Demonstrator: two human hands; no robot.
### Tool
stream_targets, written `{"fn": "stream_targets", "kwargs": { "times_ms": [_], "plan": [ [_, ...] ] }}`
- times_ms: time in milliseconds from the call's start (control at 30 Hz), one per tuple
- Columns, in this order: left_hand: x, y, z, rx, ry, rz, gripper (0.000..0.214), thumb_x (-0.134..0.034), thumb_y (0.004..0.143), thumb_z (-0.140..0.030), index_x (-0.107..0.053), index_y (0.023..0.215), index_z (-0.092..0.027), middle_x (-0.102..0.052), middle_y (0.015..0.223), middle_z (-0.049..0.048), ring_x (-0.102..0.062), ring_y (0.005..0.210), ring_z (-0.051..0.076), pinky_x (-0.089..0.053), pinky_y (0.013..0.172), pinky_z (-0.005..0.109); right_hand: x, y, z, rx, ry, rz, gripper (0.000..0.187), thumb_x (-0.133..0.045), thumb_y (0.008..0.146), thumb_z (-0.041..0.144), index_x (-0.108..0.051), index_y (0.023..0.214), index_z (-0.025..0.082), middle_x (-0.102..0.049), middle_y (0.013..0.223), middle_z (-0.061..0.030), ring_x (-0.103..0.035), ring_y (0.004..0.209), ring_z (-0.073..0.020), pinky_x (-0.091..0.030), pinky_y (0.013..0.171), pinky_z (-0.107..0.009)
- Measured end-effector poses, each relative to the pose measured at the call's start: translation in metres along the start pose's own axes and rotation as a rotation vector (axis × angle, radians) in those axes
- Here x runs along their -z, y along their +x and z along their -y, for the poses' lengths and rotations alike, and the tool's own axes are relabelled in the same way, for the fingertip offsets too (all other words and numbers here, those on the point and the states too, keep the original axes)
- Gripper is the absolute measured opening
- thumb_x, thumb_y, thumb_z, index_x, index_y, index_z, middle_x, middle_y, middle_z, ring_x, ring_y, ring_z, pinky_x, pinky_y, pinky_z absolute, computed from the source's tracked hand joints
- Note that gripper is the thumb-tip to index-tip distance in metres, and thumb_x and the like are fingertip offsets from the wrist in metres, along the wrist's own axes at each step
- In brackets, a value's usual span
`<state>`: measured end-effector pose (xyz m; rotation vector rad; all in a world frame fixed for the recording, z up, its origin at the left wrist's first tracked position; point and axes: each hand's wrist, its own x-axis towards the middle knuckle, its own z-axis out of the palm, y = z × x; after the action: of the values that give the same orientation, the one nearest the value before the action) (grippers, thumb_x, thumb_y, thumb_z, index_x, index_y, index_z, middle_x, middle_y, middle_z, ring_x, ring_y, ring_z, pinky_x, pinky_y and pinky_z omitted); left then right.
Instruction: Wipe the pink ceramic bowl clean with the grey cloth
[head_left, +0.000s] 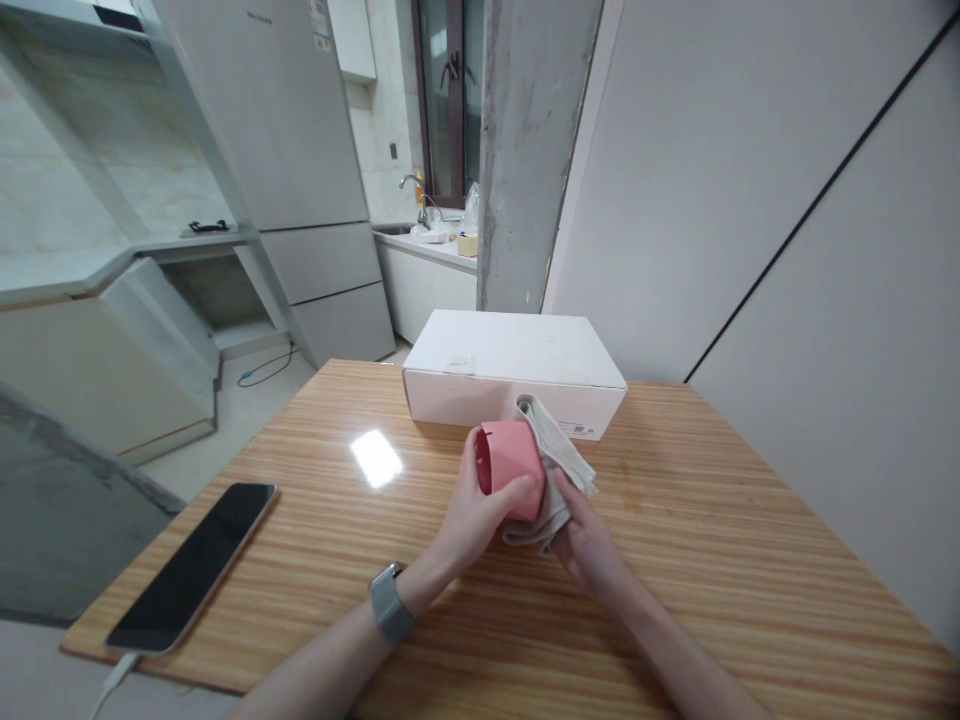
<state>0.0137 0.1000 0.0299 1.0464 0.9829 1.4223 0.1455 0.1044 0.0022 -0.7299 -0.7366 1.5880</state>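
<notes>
My left hand [472, 515] grips a small pink cup [511, 462] held on its side above the wooden table [712, 560], its mouth turned to the left. My right hand [589, 545] holds a beige cloth [555, 455] pressed against the cup's right side and base; the cloth's upper end folds over the cup. A grey smartwatch [390, 602] sits on my left wrist. Both hands are closed, and the right fingers are partly hidden by the cloth.
A white cardboard box [514, 375] lies just behind the hands. A black phone [193, 565] with a white cable rests at the table's left front edge. A grey wall stands to the right; a fridge, a counter and a sink are beyond.
</notes>
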Motion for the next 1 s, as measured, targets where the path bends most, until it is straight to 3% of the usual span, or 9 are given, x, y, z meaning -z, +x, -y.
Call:
{"fn": "stream_targets", "kwargs": {
  "times_ms": [67,200,500,633,800,1000],
  "plan": [
    [0.002,-0.001,-0.001,-0.047,0.107,-0.021,0.087,-0.078,0.067,-0.032,-0.033,0.141,-0.027,-0.047,0.136,0.0105,-0.046,0.125,0.028,-0.034,0.107,0.041,-0.007,-0.001,0.010,-0.072,0.030,0.011,0.033,-0.074,0.069,0.047,-0.073,0.096,0.028,-0.074,0.108,-0.0019,-0.053,0.126,-0.0276,-0.038,0.109,-0.048],
    [0.005,-0.001,-0.006,-0.179,0.359,-0.077,0.095,-0.083,0.060,-0.034,-0.035,0.141,-0.027,-0.043,0.135,0.0097,-0.041,0.128,0.030,-0.029,0.110,0.043,-0.018,0.003,0.029,-0.206,0.108,0.029,0.036,-0.062,0.076,0.052,-0.073,0.094,0.023,-0.075,0.106,-0.0048,-0.056,0.122,-0.0295,-0.040,0.107,-0.047],
    [0.016,0.006,-0.012,-0.353,0.654,-0.143,0.103,-0.083,0.056,-0.032,-0.031,0.145,-0.029,-0.047,0.131,0.0069,-0.049,0.121,0.027,-0.040,0.103,0.041,-0.019,0.012,0.040,-0.340,0.259,-0.030,0.039,-0.037,0.094,0.038,-0.072,0.099,0.020,-0.076,0.103,-0.0053,-0.063,0.114,-0.0240,-0.041,0.106,-0.042],
    [0.022,0.012,-0.013,-0.361,0.630,-0.256,0.100,-0.083,0.058,-0.036,-0.033,0.144,-0.026,-0.049,0.132,0.0083,-0.049,0.121,0.026,-0.041,0.103,0.041,-0.010,0.015,0.045,-0.351,0.293,-0.084,0.040,-0.037,0.095,0.037,-0.071,0.104,0.018,-0.077,0.099,-0.0057,-0.065,0.109,-0.0233,-0.042,0.105,-0.040],
    [0.032,0.021,-0.019,-0.332,0.573,-0.410,0.094,-0.082,0.060,-0.040,-0.037,0.141,-0.026,-0.050,0.133,0.0088,-0.048,0.124,0.027,-0.040,0.104,0.040,0.006,0.021,0.058,-0.308,0.280,-0.096,0.041,-0.035,0.096,0.037,-0.073,0.097,0.020,-0.078,0.092,-0.0031,-0.069,0.101,-0.0222,-0.046,0.101,-0.038],
    [0.040,0.028,-0.018,-0.284,0.570,-0.453,0.094,-0.082,0.060,-0.043,-0.037,0.142,-0.025,-0.049,0.134,0.0099,-0.048,0.125,0.028,-0.038,0.105,0.040,0.044,0.009,0.080,-0.333,0.184,-0.086,0.037,-0.040,0.092,0.037,-0.073,0.087,0.022,-0.078,0.078,-0.0006,-0.074,0.078,-0.0205,-0.054,0.091,-0.034]
  ]
}}
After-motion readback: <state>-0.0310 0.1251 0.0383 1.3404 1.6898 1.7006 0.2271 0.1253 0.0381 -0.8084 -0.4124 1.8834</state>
